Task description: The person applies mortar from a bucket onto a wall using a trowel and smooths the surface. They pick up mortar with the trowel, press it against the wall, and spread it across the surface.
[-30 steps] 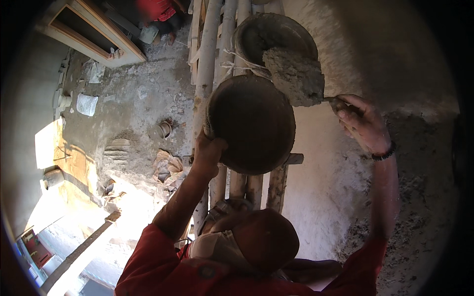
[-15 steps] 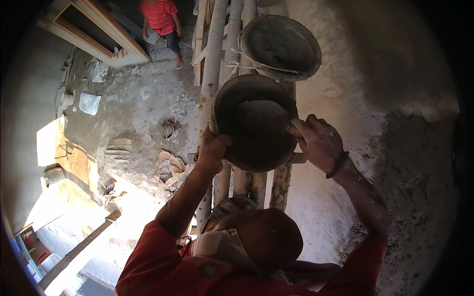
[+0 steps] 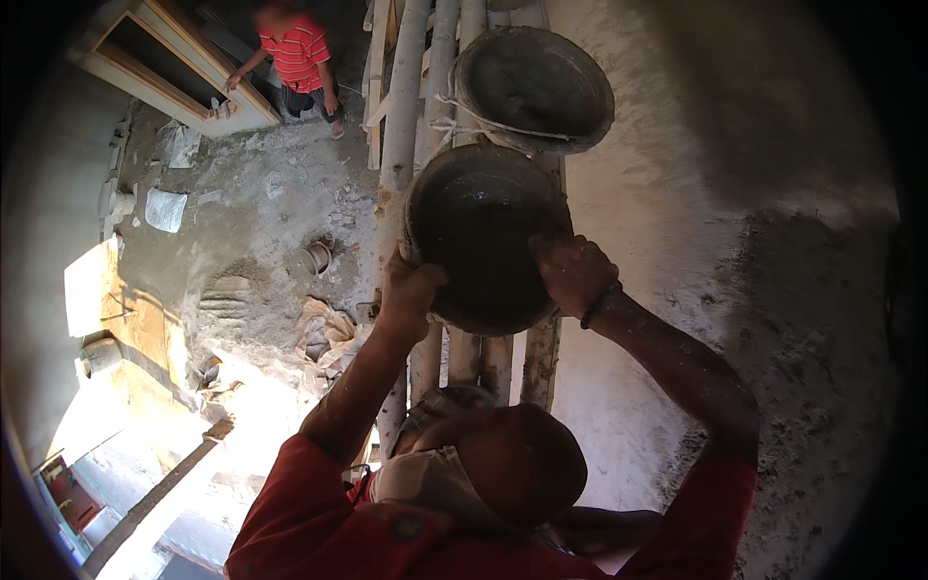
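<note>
A round dark pan [image 3: 488, 314] rests on the pole scaffold in front of me, with grey mortar inside. My left hand [image 3: 413, 295] grips its left rim, thumb over the edge. My right hand [image 3: 572, 274] is closed at the pan's right side, its fingers reaching in over the rim. It holds a trowel, whose handle showed a moment ago; fingers and shadow now hide the tool. Just beyond stands a second round pan [image 3: 604, 106] holding wet grey mortar, with a cord across its near side. Neither hand touches that one.
Long round poles [image 3: 406, 116] run away from me along a rough plastered wall [image 3: 657, 319] on the right. Lower left lies a debris-strewn floor [image 3: 261, 193] with crumpled sacks [image 3: 324, 333]. A person in a striped red shirt [image 3: 295, 53] stands by a wooden frame [image 3: 179, 72].
My right hand has moved left, inward over the pan, and the pale patch inside it has gone from sight. My left hand keeps its hold. The other person has shifted left, reaching toward the frame.
</note>
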The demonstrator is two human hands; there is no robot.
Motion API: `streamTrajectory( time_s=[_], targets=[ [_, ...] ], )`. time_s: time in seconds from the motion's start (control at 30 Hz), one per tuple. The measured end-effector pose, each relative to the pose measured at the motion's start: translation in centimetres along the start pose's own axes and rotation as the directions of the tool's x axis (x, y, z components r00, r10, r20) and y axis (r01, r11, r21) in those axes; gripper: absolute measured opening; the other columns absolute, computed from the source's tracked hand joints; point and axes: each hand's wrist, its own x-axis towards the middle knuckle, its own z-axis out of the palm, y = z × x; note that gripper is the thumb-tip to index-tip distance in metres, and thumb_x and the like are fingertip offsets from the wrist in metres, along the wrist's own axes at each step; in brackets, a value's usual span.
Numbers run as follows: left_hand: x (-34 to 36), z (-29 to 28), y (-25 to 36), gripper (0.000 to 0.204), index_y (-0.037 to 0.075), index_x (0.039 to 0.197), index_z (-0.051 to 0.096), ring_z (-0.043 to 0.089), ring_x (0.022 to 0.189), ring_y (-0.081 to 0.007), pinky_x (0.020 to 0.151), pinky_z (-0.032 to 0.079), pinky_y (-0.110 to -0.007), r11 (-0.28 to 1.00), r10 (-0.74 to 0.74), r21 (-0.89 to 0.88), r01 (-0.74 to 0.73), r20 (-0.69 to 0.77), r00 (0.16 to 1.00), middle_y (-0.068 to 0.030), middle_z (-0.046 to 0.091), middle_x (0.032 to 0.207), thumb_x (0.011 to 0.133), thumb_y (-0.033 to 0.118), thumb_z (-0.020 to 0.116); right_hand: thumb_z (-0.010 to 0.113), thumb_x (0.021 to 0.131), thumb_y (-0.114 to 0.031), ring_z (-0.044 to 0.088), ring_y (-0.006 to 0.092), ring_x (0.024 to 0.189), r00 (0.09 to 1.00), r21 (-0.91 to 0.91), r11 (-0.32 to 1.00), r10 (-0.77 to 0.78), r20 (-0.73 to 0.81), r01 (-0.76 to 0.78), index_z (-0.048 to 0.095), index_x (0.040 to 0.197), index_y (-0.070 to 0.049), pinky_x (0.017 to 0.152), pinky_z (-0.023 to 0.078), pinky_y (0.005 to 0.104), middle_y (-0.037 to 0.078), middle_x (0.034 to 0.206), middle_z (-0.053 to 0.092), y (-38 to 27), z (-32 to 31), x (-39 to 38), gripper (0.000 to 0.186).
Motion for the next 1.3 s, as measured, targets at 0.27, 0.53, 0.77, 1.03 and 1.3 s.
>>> streamTrajectory(
  time_s=[0.27,0.53,0.77,1.03,1.3],
  targets=[
    [1.0,-1.6,-1.4,0.057,0.004,0.125,0.052,0.063,0.092,-0.0214,0.079,0.053,-0.032,1.000,0.002,0.020,-0.002,-0.017,1.000,-0.0084,0.062,0.107,0.069,-0.004,0.055,0.059,0.081,-0.011,0.065,0.0254,0.082,0.994,-0.220,0.975,-0.046,-0.099,0.023,0.061,0.113,-0.013,0.068,0.054,0.0361,0.009,0.084,0.062,-1.3,-9.0,1.1,0.032],
    [1.1,-1.8,-2.0,0.060,0.003,0.129,0.050,0.063,0.095,-0.0212,0.080,0.053,-0.033,0.998,0.053,0.048,-0.052,-0.031,0.998,-0.0096,0.062,0.109,0.069,-0.004,0.054,0.058,0.081,-0.015,0.064,0.0245,0.095,0.971,-0.202,0.969,-0.099,0.219,0.145,0.066,0.101,-0.014,0.082,0.053,0.0372,0.008,0.097,0.066,-2.2,-4.3,4.4,0.022],
    [1.1,-1.2,-2.3,0.054,0.001,0.129,0.050,0.061,0.088,-0.0136,0.074,0.051,-0.030,0.992,0.112,0.071,-0.109,-0.051,0.992,-0.0061,0.064,0.102,0.075,-0.002,0.056,0.057,0.084,-0.014,0.065,0.0246,0.072,0.894,0.303,0.919,-0.340,0.291,0.250,0.063,0.095,-0.003,0.065,0.053,0.0384,0.012,0.073,0.061,0.7,-1.7,2.9,0.016],
    [1.3,-2.5,-3.1,0.044,-0.001,0.120,0.055,0.064,0.090,-0.0180,0.075,0.052,-0.034,0.980,0.193,0.059,-0.191,-0.027,0.981,-0.0117,0.067,0.099,0.076,0.000,0.057,0.061,0.086,-0.015,0.061,0.0175,0.061,0.906,0.843,0.417,-0.095,0.412,-0.340,0.061,0.103,-0.003,0.060,0.052,0.0311,0.009,0.075,0.065,-1.5,-3.1,0.9,0.021],
    [3.1,-6.0,-7.7,0.037,0.002,0.115,0.056,0.065,0.081,-0.0153,0.067,0.055,-0.030,0.827,0.322,0.433,-0.358,0.156,0.934,-0.0058,0.065,0.093,0.078,0.003,0.059,0.058,0.083,-0.011,0.066,0.0354,0.072,0.977,0.036,0.993,-0.108,-0.184,0.116,0.055,0.121,-0.007,0.066,0.054,0.0422,0.017,0.079,0.064,0.2,-3.4,0.6,0.039]
  ],
)
